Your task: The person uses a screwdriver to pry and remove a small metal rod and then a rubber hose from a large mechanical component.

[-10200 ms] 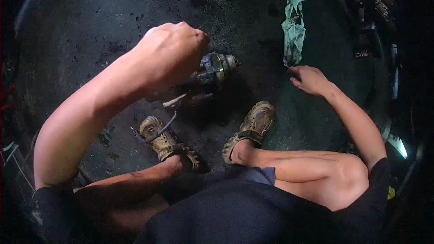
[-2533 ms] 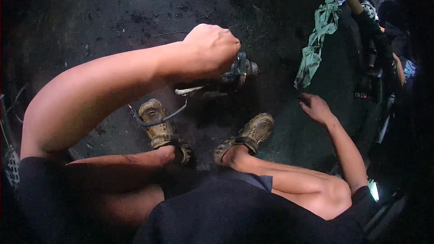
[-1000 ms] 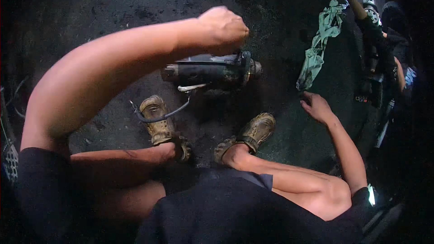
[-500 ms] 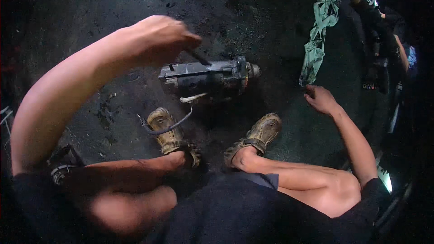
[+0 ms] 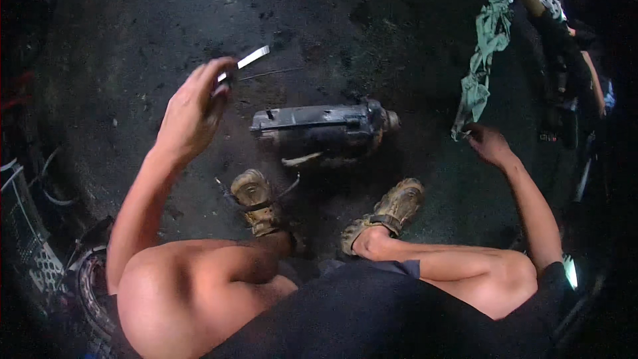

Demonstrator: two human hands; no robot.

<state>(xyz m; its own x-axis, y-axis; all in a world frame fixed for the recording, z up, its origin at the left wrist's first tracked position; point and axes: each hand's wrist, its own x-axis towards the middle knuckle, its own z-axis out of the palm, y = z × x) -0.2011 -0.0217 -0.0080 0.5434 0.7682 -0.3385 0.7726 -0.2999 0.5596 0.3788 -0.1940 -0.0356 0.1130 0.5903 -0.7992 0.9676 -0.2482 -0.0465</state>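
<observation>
Dark, oil-stained floor [image 5: 372, 33] fills the view. The cylindrical motor [image 5: 322, 129] lies at centre; left hand [image 5: 193, 113], at 9 o'clock, pinches a thin metal strip [image 5: 244, 63]; right hand [image 5: 488, 143] fingers touch a green rag [image 5: 482, 53] at 2 o'clock.

A dark, stained floor [image 5: 372, 33] bears a black cylindrical motor [image 5: 322, 129] and a green rag [image 5: 482, 53].

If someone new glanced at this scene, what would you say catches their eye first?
Probably the left hand, raised over the dark floor with a thin bright metal strip sticking out of its fingers. Just right of it, a dark cylindrical motor housing lies on its side in front of the two worn shoes. Far right, the right hand rests at the lower end of a green rag.
</observation>
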